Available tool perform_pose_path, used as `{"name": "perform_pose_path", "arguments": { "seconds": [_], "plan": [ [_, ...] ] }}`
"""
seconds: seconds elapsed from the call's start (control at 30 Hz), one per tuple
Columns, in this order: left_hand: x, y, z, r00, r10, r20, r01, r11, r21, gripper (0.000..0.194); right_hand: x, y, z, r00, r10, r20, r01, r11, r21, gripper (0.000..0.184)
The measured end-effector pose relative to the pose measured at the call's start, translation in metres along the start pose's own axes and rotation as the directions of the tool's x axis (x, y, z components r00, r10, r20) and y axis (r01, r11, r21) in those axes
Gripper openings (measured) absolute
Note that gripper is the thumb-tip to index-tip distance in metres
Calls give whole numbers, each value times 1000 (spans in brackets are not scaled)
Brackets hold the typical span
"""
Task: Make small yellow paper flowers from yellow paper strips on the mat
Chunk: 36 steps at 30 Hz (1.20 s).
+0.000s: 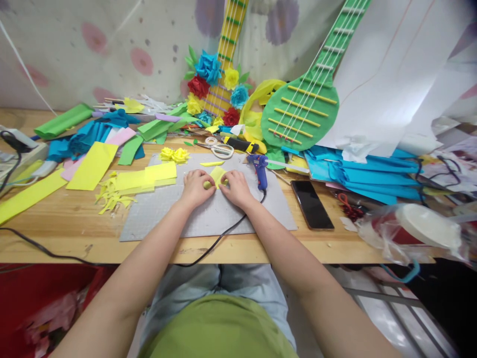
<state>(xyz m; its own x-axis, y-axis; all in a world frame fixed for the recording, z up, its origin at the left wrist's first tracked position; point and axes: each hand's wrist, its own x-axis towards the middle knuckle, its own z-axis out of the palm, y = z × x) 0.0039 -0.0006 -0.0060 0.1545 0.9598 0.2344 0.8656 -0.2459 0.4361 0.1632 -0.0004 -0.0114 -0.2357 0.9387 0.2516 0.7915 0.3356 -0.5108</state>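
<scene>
Over a grey board (149, 223), my left hand (197, 188) and my right hand (236, 188) pinch the two sides of a small piece of yellow crepe paper (217, 174). The fingers of both hands are curled in close to each other. Left of my hands lie stacked yellow paper strips (160, 172) and a heap of yellow paper scraps (115, 194). Yellow paper flowers (174, 155) rest near the board's far edge. A blue glue gun (259, 171) lies just right of my right hand, its black cord running beneath my right wrist.
White-handled scissors (222, 150) and a yellow-black cutter (242, 144) lie behind the board. A phone (312, 205) and a plastic-wrapped cup (425, 223) are at right. Paper instruments, one green (301, 112), one yellow with flowers (227, 44), lean at the back. Blue crepe paper (85, 135) is piled left.
</scene>
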Motion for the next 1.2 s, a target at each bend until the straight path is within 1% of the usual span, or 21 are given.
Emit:
{"name": "perform_pose_path", "arguments": {
  "seconds": [0.13, 0.2, 0.3, 0.47, 0.7, 0.87, 0.97, 1.07, 1.2],
  "plan": [
    [0, -1, 0, 1000, 9, -6, -9, 1000, -9, 11, 1, 9, 1, 999, -31, -12, 32, 998, 55, 32],
    [-1, -1, 1, 1000, 6, -13, -6, 1000, -6, 11, 2, 10, 2, 999, -21, -25, 23, 997, 68, 36],
    [-1, 1, 2, 1000, -4, -28, 4, 1000, 6, 11, 1, 5, 2, 999, -9, -33, 11, 997, 71, 33],
    [-1, 3, 5, 999, -4, -47, 5, 999, 32, 17, -1, -2, 1, 999, -8, -33, 9, 999, 38, 36],
    [1, 0, 2, 999, -28, 22, 29, 999, -22, 12, 0, 2, 2, 999, 0, -44, 2, 999, 46, 36],
    [3, -10, -1, 1000, 4, 30, -1, 994, -105, 33, 0, 2, 2, 999, 25, -26, -24, 999, 48, 35],
    [3, -16, -6, 999, 40, 17, -37, 989, -142, 38, 1, 3, 4, 999, 19, -41, -16, 998, 57, 35],
    [2, -21, -10, 998, 58, -1, -57, 990, -132, 35, 2, 6, 5, 996, -4, -85, 13, 995, 103, 37],
    [1, -24, -10, 993, 114, 7, -112, 987, -119, 27, 4, 8, 3, 993, 12, -121, 18, 970, 244, 39]
  ]
}}
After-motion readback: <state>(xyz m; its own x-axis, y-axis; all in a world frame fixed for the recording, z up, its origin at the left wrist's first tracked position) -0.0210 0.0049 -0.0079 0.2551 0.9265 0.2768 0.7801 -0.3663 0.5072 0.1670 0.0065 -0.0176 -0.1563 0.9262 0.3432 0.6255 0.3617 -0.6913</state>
